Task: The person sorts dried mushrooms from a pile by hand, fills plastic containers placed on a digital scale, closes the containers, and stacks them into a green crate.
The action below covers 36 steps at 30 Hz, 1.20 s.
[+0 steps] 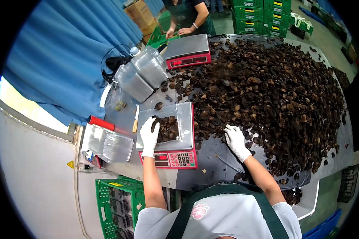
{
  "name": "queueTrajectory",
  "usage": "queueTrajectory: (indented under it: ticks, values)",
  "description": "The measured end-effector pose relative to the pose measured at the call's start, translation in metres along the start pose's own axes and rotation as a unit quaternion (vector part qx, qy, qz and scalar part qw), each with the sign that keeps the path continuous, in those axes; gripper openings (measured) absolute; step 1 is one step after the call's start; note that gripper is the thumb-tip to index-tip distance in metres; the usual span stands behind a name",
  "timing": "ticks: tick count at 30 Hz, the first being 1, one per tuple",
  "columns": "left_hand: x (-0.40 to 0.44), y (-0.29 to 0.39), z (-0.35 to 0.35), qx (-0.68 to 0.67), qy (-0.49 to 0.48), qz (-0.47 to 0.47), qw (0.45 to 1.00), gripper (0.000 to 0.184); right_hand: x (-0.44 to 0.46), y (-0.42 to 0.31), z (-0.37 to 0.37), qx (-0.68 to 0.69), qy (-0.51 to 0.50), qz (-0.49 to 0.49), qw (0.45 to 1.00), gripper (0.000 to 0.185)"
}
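Note:
My left hand (149, 134), in a white glove, is over the left side of a clear plastic box (184, 126). Dark wood ear mushrooms (168, 129) lie in the box, and some show between my thumb and curled fingers. The box rests on the metal plate of a red digital scale (186, 159) with a keypad and a lit display. My right hand (236, 142), also gloved, is palm down at the near edge of a large heap of wood ear mushrooms (263, 95). Its fingers are slightly spread, with nothing visible in them.
Stacked clear boxes (133, 81) and more clear plastic trays (109, 143) stand to the left. A knife (136, 119) lies beside the near scale. Beyond is a second scale (187, 51). Another person (187, 18) works behind it, near green crates (259, 18).

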<state>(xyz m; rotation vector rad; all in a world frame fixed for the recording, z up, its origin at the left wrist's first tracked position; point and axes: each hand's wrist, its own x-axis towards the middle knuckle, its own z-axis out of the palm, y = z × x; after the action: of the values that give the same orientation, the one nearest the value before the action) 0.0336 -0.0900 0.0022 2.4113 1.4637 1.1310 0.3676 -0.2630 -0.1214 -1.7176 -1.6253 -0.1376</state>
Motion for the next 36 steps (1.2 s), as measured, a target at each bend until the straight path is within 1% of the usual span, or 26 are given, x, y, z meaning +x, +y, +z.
queueTrajectory:
  ticks: [12, 18, 20, 21, 23, 24, 25, 27, 28, 29, 30, 31, 34, 35, 36]
  values:
    - [-0.004, -0.003, 0.002, 0.009, 0.002, -0.002, 1.000, 0.029, -0.002, 0.000, 0.000, 0.001, -0.003, -0.002, 1.000, 0.023]
    - [-0.008, 0.003, 0.002, 0.011, 0.003, -0.003, 1.000, 0.029, 0.001, -0.001, -0.002, 0.003, 0.013, -0.005, 1.000, 0.019]
    - [-0.010, 0.006, 0.002, 0.010, -0.017, -0.019, 1.000, 0.030, 0.001, 0.002, 0.001, 0.100, 0.033, 0.060, 0.993, 0.015]
    - [-0.010, 0.007, 0.003, 0.009, -0.018, -0.019, 1.000, 0.030, 0.003, 0.002, 0.000, 0.099, 0.033, 0.060, 0.993, 0.015]
    - [-0.012, 0.011, 0.003, 0.011, -0.017, -0.009, 1.000, 0.030, 0.005, 0.004, -0.005, 0.159, 0.044, 0.175, 0.971, 0.013]
    - [-0.012, 0.015, 0.001, 0.010, -0.020, -0.010, 1.000, 0.030, 0.009, 0.004, -0.012, 0.167, 0.035, 0.171, 0.970, 0.015]
    - [-0.011, 0.021, -0.002, -0.002, -0.027, -0.026, 0.999, 0.030, 0.010, 0.006, -0.016, 0.145, -0.006, 0.161, 0.976, 0.026]
    - [-0.005, 0.023, -0.001, -0.016, -0.035, -0.040, 0.998, 0.030, 0.013, 0.001, -0.030, 0.092, -0.075, 0.115, 0.986, 0.036]
    - [-0.001, 0.021, -0.002, -0.023, -0.019, -0.048, 0.998, 0.029, 0.011, 0.004, -0.028, 0.068, -0.102, 0.089, 0.988, 0.041]
    - [0.002, 0.020, -0.001, -0.029, -0.003, -0.058, 0.998, 0.028, 0.012, 0.002, -0.029, 0.057, -0.132, 0.084, 0.986, 0.036]
    - [0.011, 0.032, -0.004, -0.109, 0.008, -0.128, 0.986, 0.029, 0.012, 0.004, -0.027, 0.028, -0.139, 0.056, 0.988, 0.034]
    - [0.018, 0.030, -0.003, -0.073, 0.025, -0.095, 0.993, 0.032, 0.011, 0.005, -0.025, -0.001, -0.147, 0.027, 0.989, 0.031]
    - [0.046, 0.018, 0.006, -0.081, 0.021, -0.075, 0.994, 0.035, 0.012, 0.005, -0.022, -0.037, -0.179, 0.014, 0.983, 0.027]
    - [0.056, 0.010, 0.011, -0.027, -0.019, -0.046, 0.998, 0.038, 0.013, 0.005, -0.022, -0.038, -0.177, 0.013, 0.983, 0.027]
    - [0.067, 0.007, 0.015, 0.028, -0.057, -0.016, 0.998, 0.041, 0.018, 0.002, -0.027, -0.008, -0.181, 0.061, 0.982, 0.026]
